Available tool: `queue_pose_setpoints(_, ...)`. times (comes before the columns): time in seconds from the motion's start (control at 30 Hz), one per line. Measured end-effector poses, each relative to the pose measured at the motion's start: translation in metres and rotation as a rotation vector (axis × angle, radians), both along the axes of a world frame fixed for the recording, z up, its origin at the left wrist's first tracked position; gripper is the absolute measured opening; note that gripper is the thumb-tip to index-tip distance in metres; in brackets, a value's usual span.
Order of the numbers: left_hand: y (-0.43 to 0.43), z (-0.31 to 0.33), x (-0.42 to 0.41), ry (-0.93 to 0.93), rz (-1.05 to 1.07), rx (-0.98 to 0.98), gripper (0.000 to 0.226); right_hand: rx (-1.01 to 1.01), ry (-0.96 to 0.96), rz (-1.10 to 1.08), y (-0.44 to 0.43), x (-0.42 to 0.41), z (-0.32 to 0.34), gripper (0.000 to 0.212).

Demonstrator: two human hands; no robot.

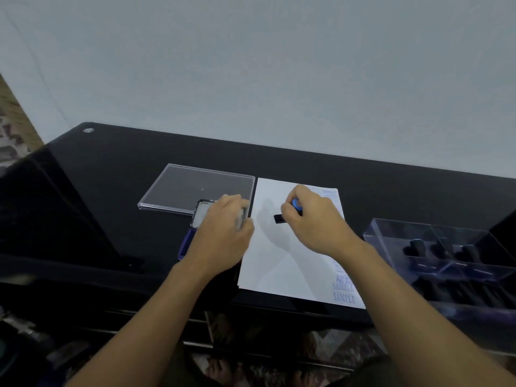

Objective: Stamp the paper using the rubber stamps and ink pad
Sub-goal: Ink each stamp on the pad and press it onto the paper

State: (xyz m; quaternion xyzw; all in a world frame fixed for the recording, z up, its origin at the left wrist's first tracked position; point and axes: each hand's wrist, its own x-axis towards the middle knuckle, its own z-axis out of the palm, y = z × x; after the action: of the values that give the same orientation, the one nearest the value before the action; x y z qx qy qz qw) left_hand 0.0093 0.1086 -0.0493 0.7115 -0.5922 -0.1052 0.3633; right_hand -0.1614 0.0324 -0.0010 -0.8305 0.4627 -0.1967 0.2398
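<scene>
We judged the main risk to be a smeared or partial print. The rubber stamp [278, 218] was tilted over the paper [279, 263], its black base pointing left toward the ink pad [186, 243]. If it landed on one edge or slid on contact, the mark would blur. We could not tell whether its face carried ink, and a dry face would print faintly. The sheet lay loose on the tabletop [111, 169] with nothing pressing on it, so it might shift or lift with the stamp. A careless placement could also overlap the SAMPLE prints [344, 292] along the sheet's right edge.

The right hand [315, 222] pinched the stamp by its blue handle, with the fingers curled close around it. The base appeared to be off the sheet, with a shadow just beside it, though we could not be sure. The left hand [223, 230] lay over the ink pad, just left of the paper. Its fingers were curled round the silvery edge of the tin. That hand was blurred, so we could not tell how firmly it gripped.
</scene>
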Motion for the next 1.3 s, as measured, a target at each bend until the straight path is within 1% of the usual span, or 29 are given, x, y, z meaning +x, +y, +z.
queue_pose_setpoints(0.13, 0.021, -0.001, 0.046, -0.061, 0.104, 0.031, 0.035, 0.008, 0.003, 0.094, 0.011, 0.029, -0.006, 0.015)
queue_pose_setpoints(0.33, 0.047, -0.016, 0.102, -0.125, 0.218, 0.147, 0.043, 0.028, 0.053, 0.230, 0.027, 0.077, -0.010, 0.022)
queue_pose_setpoints(0.5, 0.061, -0.034, 0.123, -0.189, 0.291, 0.190, 0.043, 0.039, 0.131, 0.333, 0.035, 0.108, -0.015, 0.021)
queue_pose_setpoints(0.63, 0.066, -0.052, 0.121, -0.188, 0.325, 0.224, 0.047, -0.013, 0.199, 0.385, 0.038, 0.124, -0.019, 0.021)
queue_pose_setpoints(0.8, 0.067, -0.059, 0.118, -0.254, 0.339, 0.207, 0.049, -0.062, 0.240, 0.405, 0.041, 0.132, -0.027, 0.019)
queue_pose_setpoints(1.0, 0.067, -0.060, 0.118, -0.281, 0.345, 0.206, 0.048, -0.096, 0.296, 0.391, 0.050, 0.135, -0.034, 0.020)
queue_pose_setpoints(1.2, 0.066, -0.059, 0.116, -0.277, 0.355, 0.219, 0.048, -0.070, 0.284, 0.345, 0.052, 0.139, -0.041, 0.016)
queue_pose_setpoints(1.3, 0.066, -0.059, 0.116, -0.274, 0.355, 0.215, 0.047, -0.100, 0.278, 0.316, 0.055, 0.141, -0.042, 0.016)
